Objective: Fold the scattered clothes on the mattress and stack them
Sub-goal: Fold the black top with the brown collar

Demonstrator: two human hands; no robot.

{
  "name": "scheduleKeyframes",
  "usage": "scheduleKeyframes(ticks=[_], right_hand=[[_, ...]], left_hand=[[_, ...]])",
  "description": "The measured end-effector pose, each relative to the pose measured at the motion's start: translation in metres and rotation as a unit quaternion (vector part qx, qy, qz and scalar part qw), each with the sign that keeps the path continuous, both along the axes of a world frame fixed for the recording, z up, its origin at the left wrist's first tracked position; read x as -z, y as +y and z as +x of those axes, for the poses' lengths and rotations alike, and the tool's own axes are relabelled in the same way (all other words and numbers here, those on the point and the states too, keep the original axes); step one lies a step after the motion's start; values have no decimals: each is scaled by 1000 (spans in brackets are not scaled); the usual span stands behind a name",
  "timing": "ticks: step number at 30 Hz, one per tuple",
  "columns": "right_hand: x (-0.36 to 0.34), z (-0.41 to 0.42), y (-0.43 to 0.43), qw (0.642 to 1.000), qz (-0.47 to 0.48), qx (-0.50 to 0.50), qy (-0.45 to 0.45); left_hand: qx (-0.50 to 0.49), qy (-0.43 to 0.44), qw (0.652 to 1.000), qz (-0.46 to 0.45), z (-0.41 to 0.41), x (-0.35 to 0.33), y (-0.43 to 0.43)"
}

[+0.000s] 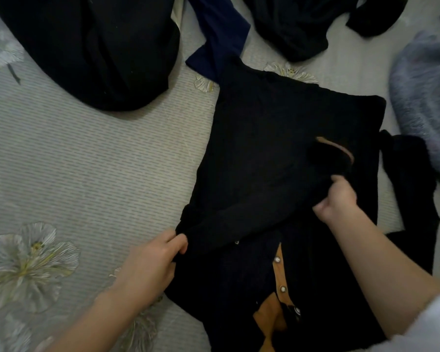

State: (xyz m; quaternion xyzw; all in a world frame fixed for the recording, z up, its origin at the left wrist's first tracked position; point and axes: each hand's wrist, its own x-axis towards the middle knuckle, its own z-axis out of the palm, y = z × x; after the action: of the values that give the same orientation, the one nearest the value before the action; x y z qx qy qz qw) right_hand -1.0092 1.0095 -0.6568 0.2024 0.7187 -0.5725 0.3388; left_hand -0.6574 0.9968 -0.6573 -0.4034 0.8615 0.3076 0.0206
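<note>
Folding the black cardigan [277, 138], which lies right of centre on the mattress [87, 161], we pinch its sleeve [252, 215] at the left edge with our left hand [153, 262] and grip the sleeve's other end in our right hand [341, 199]. Should either grip slacken, we judge the sleeve could slump skew and bunch, leaving a lumpy fold that stacks badly.

the black cardigan [277, 148] runs off the bottom; fingertips of the right hand [341, 199] hide in its sleeve; the grey fluffy fabric [424, 97] is blurred, cut off.
</note>
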Motion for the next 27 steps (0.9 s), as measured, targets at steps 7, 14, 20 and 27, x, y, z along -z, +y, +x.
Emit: scheduleKeyframes(ticks=[7,14,20,27], right_hand=[[0,-22,-3,997,2,-83,-4],[-25,-48,15,991,-106,-51,69],[4,-42,55,944,221,-148,193],[-4,-26,40,781,274,-361,429]], left_hand=[[13,-20,999,24,-12,5,2],[168,-36,985,-23,-13,-6,17],[193,-70,979,2,-5,2,27],[1,66,996,-59,-32,0,18]])
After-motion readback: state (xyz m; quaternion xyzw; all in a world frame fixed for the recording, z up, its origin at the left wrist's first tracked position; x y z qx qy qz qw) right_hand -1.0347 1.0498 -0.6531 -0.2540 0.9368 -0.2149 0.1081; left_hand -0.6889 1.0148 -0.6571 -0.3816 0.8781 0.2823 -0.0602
